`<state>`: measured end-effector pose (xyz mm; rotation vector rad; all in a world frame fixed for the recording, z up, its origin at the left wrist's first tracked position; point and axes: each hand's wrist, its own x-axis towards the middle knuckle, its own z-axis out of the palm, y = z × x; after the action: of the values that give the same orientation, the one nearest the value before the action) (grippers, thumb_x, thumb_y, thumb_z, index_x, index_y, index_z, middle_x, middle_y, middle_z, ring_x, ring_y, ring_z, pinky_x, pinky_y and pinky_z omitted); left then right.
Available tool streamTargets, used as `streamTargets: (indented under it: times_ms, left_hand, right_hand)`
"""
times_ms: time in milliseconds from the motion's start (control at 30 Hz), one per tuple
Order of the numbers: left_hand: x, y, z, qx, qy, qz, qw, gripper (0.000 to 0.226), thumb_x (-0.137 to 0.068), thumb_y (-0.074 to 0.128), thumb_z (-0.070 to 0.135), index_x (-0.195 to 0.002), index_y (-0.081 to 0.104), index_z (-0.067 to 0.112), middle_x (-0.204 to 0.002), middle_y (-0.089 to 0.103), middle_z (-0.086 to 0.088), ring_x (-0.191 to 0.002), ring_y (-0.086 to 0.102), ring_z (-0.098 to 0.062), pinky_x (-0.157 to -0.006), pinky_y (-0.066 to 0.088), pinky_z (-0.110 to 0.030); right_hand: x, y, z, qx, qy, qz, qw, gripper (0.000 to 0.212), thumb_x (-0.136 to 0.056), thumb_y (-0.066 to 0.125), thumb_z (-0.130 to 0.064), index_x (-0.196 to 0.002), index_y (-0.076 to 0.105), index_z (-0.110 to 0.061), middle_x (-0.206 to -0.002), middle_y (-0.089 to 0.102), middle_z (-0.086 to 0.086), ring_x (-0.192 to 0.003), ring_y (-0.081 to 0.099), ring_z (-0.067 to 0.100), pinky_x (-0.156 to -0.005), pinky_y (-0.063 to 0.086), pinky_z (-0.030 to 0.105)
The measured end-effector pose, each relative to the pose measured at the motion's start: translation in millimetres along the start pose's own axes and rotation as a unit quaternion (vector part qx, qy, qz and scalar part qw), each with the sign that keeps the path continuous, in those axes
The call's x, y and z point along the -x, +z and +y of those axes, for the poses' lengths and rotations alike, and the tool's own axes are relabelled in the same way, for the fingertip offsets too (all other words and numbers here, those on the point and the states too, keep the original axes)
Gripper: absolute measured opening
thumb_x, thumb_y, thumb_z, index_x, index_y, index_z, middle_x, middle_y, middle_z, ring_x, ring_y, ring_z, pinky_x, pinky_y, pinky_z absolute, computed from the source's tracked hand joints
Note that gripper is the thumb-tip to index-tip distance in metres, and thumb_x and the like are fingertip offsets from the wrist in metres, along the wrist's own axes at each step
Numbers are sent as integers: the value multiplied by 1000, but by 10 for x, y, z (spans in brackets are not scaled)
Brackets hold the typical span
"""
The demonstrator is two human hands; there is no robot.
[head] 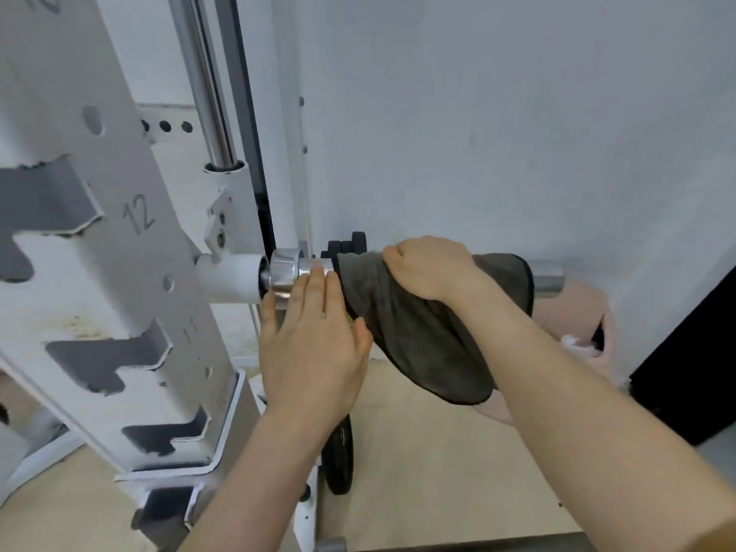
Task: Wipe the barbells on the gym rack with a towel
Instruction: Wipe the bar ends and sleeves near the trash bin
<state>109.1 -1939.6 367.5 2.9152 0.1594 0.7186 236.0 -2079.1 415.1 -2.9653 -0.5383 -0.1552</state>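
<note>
My right hand (430,268) grips the one grey towel (418,332) draped over the single barbell (549,278), while my left hand (310,336) rests open, fingers straight, just beside it.

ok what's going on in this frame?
A person is wiping a barbell sleeve on the white rack. The right hand grips a dark grey towel draped over the sleeve, whose bare end sticks out past the cloth. The left hand is open, with straight fingers resting against the chrome collar beside the rack. A black weight plate stands on the floor below.
</note>
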Motion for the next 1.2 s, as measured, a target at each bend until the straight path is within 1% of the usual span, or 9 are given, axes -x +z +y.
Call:
streamTargets:
  times_ms: [100, 300, 500, 800, 867, 967, 1033, 1133, 1200]
  left_hand:
    - [-294, -93, -1, 39, -22, 62, 997, 42, -91, 29, 34, -111, 59, 11, -112, 62, -9, -107, 55, -29, -108, 31, -51]
    - [-617, 199, -20, -43, -11, 13, 999, 58, -96, 18, 51, -131, 51, 19, -127, 60, -3, -125, 43, -27, -110, 18, -58]
    - [-134, 185, 21, -35, 31, 27, 999, 60, -93, 38, 41, -148, 30, 19, -152, 35, -4, -143, 22, -26, -112, 10, -61]
    - [28, -71, -19, 12, 88, -83, 993, 68, -92, 42, 24, -153, 11, 24, -161, 4, -2, -147, 5, -23, -118, 17, -44]
    - [59, -98, -6, 54, 97, -99, 989, 63, -94, 42, 22, -151, 17, 24, -161, 3, -2, -147, 6, -23, -111, 30, -40]
    - [203, -87, 84, 141, 110, -112, 977, 53, -95, 42, 22, -147, 31, 24, -159, 12, 2, -141, 20, -17, -99, 39, -31]
    - [293, -38, 129, 155, 127, -108, 974, 55, -93, 46, 18, -146, 33, 23, -159, 11, 0, -144, 14, -17, -106, 34, -31]
    - [123, -12, 131, 84, 126, -30, 988, 65, -84, 52, 13, -145, 32, 18, -158, 17, -8, -145, 13, -25, -117, 19, -43]
    - [-79, -23, 122, 26, 112, -28, 993, 73, -84, 52, 15, -149, 21, 19, -160, 12, -8, -147, 6, -25, -118, 5, -50]
  right_hand:
    - [-57, 95, -409, 11, -61, 34, 997, 47, -100, 23, -41, -93, 63, -18, -108, 66, 6, -92, 58, 25, -75, 38, 35]
    - [65, -69, 456, 14, 36, 30, 999, 55, -93, 25, -58, -76, 62, -20, -83, 59, 2, -78, 53, 24, -69, 35, 33]
    - [327, 68, 791, 65, 83, 171, 980, 58, -94, 25, -52, -53, 46, -17, -62, 52, 0, -68, 50, 26, -69, 32, 35]
    - [528, -37, 1194, -59, 209, 122, 968, 57, -92, 27, -56, -73, 61, -14, -80, 63, 6, -81, 57, 28, -76, 45, 37]
    - [641, -24, 1242, -247, 286, 148, 914, 52, -92, 33, -54, -86, 61, -10, -101, 66, 11, -91, 57, 28, -78, 43, 35]
    - [763, 100, 1016, -620, 360, 186, 672, 48, -94, 47, -53, -99, 61, -8, -100, 65, 6, -87, 61, 22, -70, 47, 29]
    - [775, 220, 887, -723, 352, 201, 560, 55, -89, 52, -60, -110, 63, -11, -100, 69, 8, -87, 66, 24, -71, 55, 32]
    - [753, 364, 737, -769, 362, 222, 477, 72, -82, 48, -74, -123, 58, -16, -114, 67, 6, -96, 65, 28, -83, 56, 44]
    - [712, 432, 636, -748, 399, 230, 479, 78, -85, 35, -76, -130, 53, -15, -120, 61, 7, -100, 60, 29, -89, 53, 45]
